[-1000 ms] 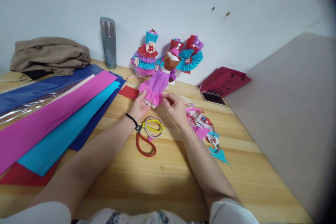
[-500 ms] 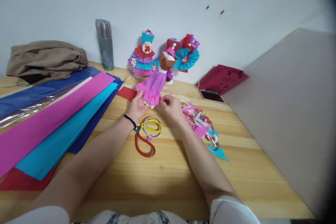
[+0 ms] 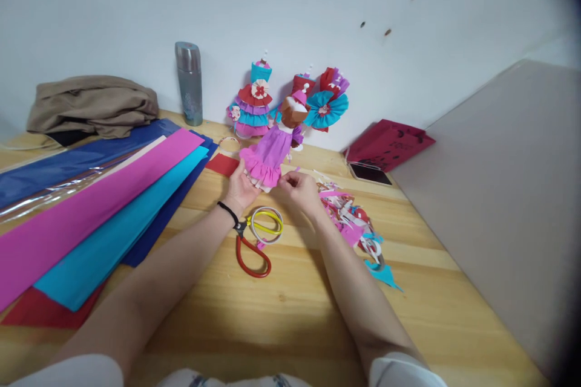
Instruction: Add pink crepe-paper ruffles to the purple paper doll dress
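A miniature dress form wears a crepe-paper dress (image 3: 275,146) with a brown top, a purple skirt and a pink ruffled hem. My left hand (image 3: 242,188) supports the skirt from below at the left, its thumb against the ruffle. At the right edge of the hem, my right hand (image 3: 300,190) has thumb and fingertips pinched together on the pink ruffle. Scissors (image 3: 240,228) with one red and one yellow handle lie below my hands. A thin roll of tape (image 3: 252,227) rests over the yellow handle.
Two more paper dresses, one tiered (image 3: 255,103) and one with a big blue flower (image 3: 327,109), stand by the wall. Folded crepe sheets (image 3: 118,205) cover the left. Paper scraps (image 3: 351,224), a phone (image 3: 370,173) and a red bag (image 3: 388,142) lie right. A flask (image 3: 189,87) stands behind.
The whole view has shifted slightly, so everything sits a little lower and further right. Both hands keep nearly the same hold on the dress.
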`<move>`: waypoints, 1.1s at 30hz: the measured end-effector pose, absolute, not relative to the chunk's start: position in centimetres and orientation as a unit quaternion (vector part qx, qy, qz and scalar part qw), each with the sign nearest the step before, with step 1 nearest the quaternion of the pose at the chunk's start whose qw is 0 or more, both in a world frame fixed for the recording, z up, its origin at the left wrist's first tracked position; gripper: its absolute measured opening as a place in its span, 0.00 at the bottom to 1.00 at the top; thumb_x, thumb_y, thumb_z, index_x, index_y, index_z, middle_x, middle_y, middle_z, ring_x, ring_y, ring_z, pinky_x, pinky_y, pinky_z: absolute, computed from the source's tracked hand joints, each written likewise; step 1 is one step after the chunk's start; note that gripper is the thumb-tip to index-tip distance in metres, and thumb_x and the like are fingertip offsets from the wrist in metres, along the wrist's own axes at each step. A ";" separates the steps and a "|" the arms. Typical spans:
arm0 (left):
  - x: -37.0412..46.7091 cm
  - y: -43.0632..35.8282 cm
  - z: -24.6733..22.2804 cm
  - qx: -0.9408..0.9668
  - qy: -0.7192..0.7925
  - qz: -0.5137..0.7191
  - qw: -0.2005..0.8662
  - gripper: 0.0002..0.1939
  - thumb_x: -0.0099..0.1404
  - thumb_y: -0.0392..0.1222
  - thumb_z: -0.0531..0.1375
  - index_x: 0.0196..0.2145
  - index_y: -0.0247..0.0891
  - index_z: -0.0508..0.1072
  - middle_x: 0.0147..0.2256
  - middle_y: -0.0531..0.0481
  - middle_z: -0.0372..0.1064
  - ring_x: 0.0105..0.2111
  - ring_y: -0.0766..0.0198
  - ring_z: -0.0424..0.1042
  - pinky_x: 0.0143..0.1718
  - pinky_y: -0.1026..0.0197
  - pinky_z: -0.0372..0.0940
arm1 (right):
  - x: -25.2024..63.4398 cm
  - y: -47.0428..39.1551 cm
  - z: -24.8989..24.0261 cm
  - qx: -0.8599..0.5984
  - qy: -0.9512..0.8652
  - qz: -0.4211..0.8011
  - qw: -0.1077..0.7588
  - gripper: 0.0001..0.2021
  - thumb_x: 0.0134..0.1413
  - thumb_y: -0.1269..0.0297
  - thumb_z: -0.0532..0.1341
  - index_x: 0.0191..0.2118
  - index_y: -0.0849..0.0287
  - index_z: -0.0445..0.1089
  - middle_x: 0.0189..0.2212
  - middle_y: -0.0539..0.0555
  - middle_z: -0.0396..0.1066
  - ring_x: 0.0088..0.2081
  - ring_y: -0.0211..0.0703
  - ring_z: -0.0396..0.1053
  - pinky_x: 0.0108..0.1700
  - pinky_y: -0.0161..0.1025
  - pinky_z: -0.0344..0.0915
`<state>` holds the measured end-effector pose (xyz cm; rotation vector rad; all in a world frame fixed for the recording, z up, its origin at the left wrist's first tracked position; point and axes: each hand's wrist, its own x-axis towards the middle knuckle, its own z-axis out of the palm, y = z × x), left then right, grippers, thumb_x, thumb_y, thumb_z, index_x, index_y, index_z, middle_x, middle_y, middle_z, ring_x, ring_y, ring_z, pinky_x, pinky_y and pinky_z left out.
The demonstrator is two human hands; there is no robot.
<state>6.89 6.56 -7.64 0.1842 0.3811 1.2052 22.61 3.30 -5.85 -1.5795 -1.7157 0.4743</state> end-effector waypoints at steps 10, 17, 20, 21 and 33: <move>6.7 6.6 -7.9 0.027 0.176 0.562 0.808 0.12 0.73 0.42 0.54 0.42 0.35 0.76 0.35 0.44 0.78 0.35 0.60 0.78 0.39 0.57 0.72 | 22.1 1.8 -1.3 -0.567 -0.660 0.149 0.470 0.14 0.50 0.54 0.58 0.23 0.57 0.69 0.17 0.48 0.64 0.21 0.37 0.59 0.25 0.36 0.55; 6.6 6.3 -7.8 0.039 0.175 0.556 0.811 0.12 0.73 0.41 0.54 0.34 0.36 0.74 0.29 0.46 0.75 0.30 0.60 0.76 0.36 0.57 0.71 | 22.9 3.6 5.6 -0.503 -0.614 0.051 0.607 0.09 0.51 0.56 0.63 0.31 0.56 0.75 0.26 0.53 0.74 0.26 0.43 0.69 0.32 0.42 0.66; 6.6 6.3 -7.8 0.045 0.175 0.558 0.810 0.11 0.73 0.41 0.54 0.36 0.36 0.74 0.30 0.46 0.76 0.33 0.60 0.77 0.38 0.58 0.72 | 22.7 6.8 8.9 -0.482 -0.657 0.021 0.580 0.09 0.51 0.58 0.63 0.35 0.57 0.76 0.29 0.54 0.76 0.30 0.46 0.72 0.35 0.44 0.68; 6.7 6.3 -7.8 0.048 0.175 0.559 0.809 0.11 0.73 0.41 0.54 0.37 0.36 0.75 0.32 0.45 0.76 0.34 0.60 0.78 0.38 0.58 0.72 | 22.6 8.0 9.9 -0.487 -0.671 0.001 0.559 0.09 0.50 0.59 0.63 0.35 0.57 0.76 0.27 0.54 0.75 0.30 0.45 0.71 0.36 0.44 0.68; 7.1 5.9 -7.7 0.071 0.214 0.557 0.799 0.17 0.75 0.52 0.53 0.39 0.38 0.74 0.36 0.43 0.77 0.40 0.57 0.76 0.45 0.55 0.69 | 22.9 13.7 13.3 -0.551 -0.747 -0.109 0.357 0.07 0.44 0.69 0.66 0.21 0.58 0.69 0.19 0.52 0.66 0.29 0.48 0.68 0.40 0.48 0.66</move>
